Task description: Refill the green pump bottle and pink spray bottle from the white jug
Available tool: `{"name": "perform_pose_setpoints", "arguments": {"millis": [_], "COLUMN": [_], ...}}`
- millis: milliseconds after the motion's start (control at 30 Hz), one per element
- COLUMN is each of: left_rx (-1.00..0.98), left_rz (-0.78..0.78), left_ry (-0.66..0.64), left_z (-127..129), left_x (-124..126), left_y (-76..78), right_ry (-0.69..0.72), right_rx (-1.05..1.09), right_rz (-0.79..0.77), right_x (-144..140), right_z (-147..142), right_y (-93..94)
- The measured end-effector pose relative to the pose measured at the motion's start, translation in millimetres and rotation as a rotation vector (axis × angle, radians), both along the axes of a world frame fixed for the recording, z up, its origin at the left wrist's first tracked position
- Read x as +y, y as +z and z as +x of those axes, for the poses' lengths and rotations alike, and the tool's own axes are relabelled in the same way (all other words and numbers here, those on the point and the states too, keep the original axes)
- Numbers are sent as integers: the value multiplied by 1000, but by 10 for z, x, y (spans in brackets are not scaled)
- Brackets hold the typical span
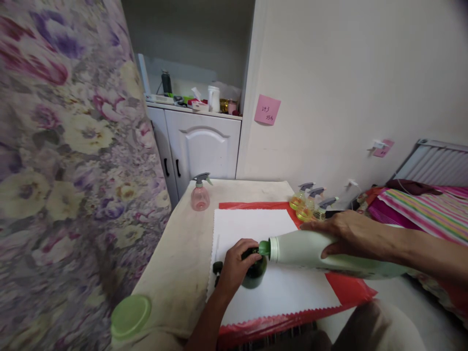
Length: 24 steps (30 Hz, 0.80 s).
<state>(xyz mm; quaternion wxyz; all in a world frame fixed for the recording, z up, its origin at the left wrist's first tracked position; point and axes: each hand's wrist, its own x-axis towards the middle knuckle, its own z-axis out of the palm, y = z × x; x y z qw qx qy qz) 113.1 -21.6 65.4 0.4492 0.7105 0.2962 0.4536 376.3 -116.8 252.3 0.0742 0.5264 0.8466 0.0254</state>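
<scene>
Behind everything rises the pale wall [321,87], and the flowered curtain [84,131] fills the whole left side, with the white cabinet [208,146] set between them. Down in front comes the table [177,253], and off to the right we have the bed [427,204] under its striped cover. Across the tabletop lies the red sheet [347,287], and over it the white mat [252,226] with its wavy edge.

Now the action: the pale green jug [296,246] is up in the air on its side, mouth pointing left. Over it comes the right hand [347,234], thumb and fingers clamped on its body. And look at the left hand [237,258], fingers wrapped around the top of the dark bottle [255,279], which stands on the mat, the jug's mouth just beside its neck. Something green shows right there; liquid or spout, I can't tell.

At the lower left sits a round green thing [130,314]. Farther up the table stands the pink sprayer [200,197], and opposite, the yellow sprayers [304,214] huddle close together. Up on the wall, a pink note [267,109]; by the left wrist, a dark pump [217,266].
</scene>
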Motion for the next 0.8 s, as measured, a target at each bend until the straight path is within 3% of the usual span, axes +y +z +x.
{"name": "perform_pose_setpoints", "arguments": {"millis": [800], "left_rx": [10], "left_rz": [3], "left_ry": [-21], "left_z": [-5], "left_x": [6], "left_y": [10], "right_ry": [-18], "right_rx": [-3], "right_rz": [-17], "right_x": [-8], "right_z": [-15], "right_y": [25]}}
